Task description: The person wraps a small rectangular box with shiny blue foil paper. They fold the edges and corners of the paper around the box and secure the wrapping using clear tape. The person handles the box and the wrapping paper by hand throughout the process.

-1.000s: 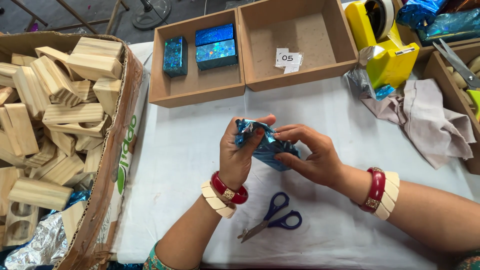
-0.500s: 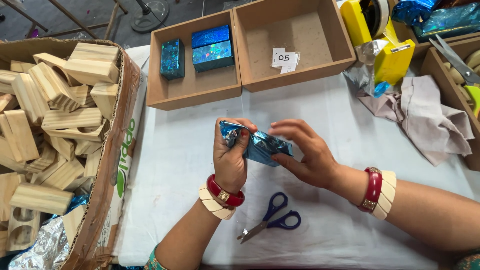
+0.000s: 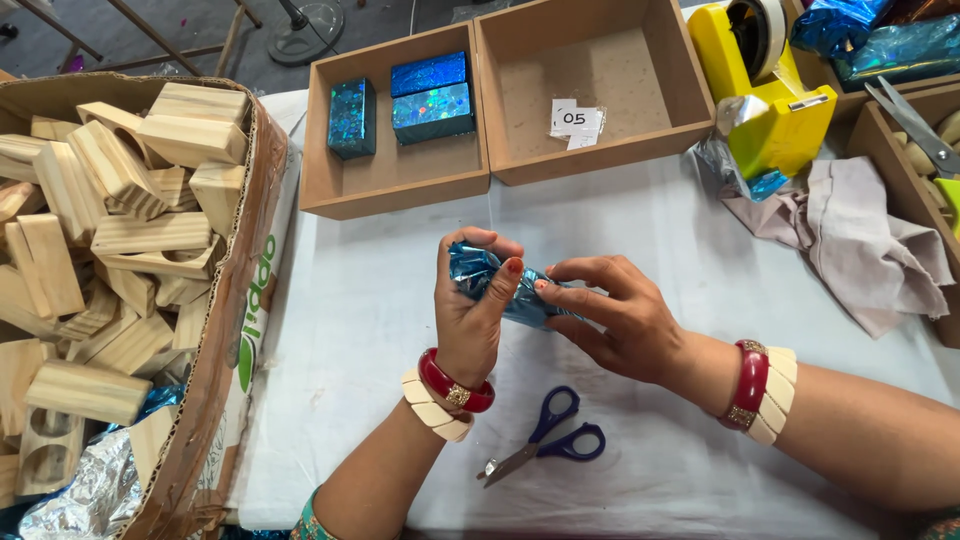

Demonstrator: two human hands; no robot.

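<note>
I see a large cardboard box (image 3: 215, 400) on the left, heaped with pale wooden blocks (image 3: 110, 230), crumpled silver foil (image 3: 80, 490) at its lower corner. Two shallow brown trays sit at the top: the left tray (image 3: 330, 195) holds three blue foil-wrapped blocks (image 3: 430, 97), the right tray (image 3: 600, 160) a small white paper slip (image 3: 575, 120). Blue-handled scissors (image 3: 550, 445) lie shut on the white table cover (image 3: 340, 310). A yellow tape dispenser (image 3: 770, 90) stands at upper right, beside a grey cloth (image 3: 860, 240). Another pair of scissors (image 3: 915, 125), I think, rests in the far right tray.
</note>
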